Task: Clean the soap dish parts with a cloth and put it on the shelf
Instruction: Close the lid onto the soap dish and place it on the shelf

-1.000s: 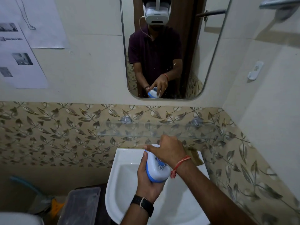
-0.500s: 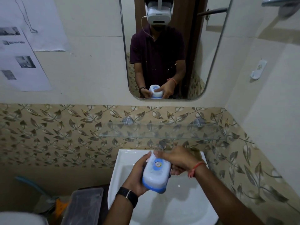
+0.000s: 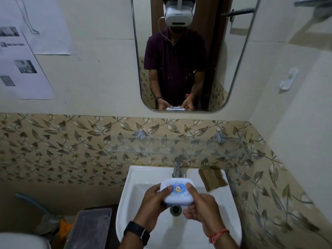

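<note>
A closed white soap dish (image 3: pixel 177 192) with a round blue sticker on its lid is held flat over the white sink (image 3: pixel 143 178). My left hand (image 3: pixel 154 202) grips its left side, thumb on the lid. My right hand (image 3: pixel 199 203) grips its right side, thumb on top. A brown cloth (image 3: pixel 212 178) lies on the sink's back right corner, untouched. The glass shelf (image 3: pixel 179 146) hangs on the wall above the tap, with nothing on it.
A chrome tap (image 3: pixel 177 166) stands just behind the dish. The drain (image 3: pixel 175 210) lies under my hands. A mirror (image 3: pixel 188 51) above reflects a person. A clear plastic box (image 3: pixel 89 229) sits left of the sink. A white hook (image 3: pixel 287 79) is on the right wall.
The dish was upright in my left hand with my right hand over its top. Both hands have turned it flat, lid up, and lowered it over the basin.
</note>
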A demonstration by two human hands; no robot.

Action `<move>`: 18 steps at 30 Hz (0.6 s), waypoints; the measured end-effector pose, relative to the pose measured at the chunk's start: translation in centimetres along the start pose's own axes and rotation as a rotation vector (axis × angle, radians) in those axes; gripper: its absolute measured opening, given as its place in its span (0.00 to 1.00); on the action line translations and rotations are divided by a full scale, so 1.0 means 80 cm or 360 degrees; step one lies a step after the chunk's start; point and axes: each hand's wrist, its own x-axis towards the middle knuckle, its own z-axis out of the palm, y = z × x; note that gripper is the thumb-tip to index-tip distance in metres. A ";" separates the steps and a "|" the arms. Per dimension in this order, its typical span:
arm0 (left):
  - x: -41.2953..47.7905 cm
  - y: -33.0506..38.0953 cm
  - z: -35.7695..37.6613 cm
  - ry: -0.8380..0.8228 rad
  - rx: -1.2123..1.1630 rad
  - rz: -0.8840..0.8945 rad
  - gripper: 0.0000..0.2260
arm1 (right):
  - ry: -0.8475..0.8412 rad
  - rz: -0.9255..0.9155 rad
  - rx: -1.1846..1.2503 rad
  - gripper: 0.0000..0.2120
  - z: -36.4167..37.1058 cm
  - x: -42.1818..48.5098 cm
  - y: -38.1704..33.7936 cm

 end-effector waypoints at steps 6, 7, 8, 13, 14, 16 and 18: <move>0.001 -0.003 0.007 0.0085 0.0024 0.0064 0.17 | 0.0019 -0.0033 -0.0018 0.25 -0.010 -0.002 0.006; 0.005 0.003 0.012 0.0102 0.0013 0.0087 0.18 | 0.0053 -0.0134 -0.0043 0.23 -0.011 -0.003 0.000; 0.010 0.010 0.018 0.0123 0.0005 0.0121 0.19 | 0.0098 -0.0269 -0.0090 0.22 -0.013 -0.002 -0.007; 0.042 0.069 0.054 0.0337 0.0155 0.0396 0.19 | 0.0266 -0.0789 -0.0157 0.07 -0.013 0.018 -0.076; 0.049 0.083 0.061 0.0355 0.0198 0.0451 0.17 | 0.0294 -0.0822 -0.0107 0.11 -0.010 0.022 -0.094; 0.063 0.110 0.072 0.0400 0.0229 0.0524 0.14 | 0.0356 -0.0963 -0.0150 0.17 -0.004 0.033 -0.126; 0.079 0.133 0.078 0.0402 0.0300 0.0600 0.11 | 0.0396 -0.1066 -0.0203 0.16 0.001 0.045 -0.155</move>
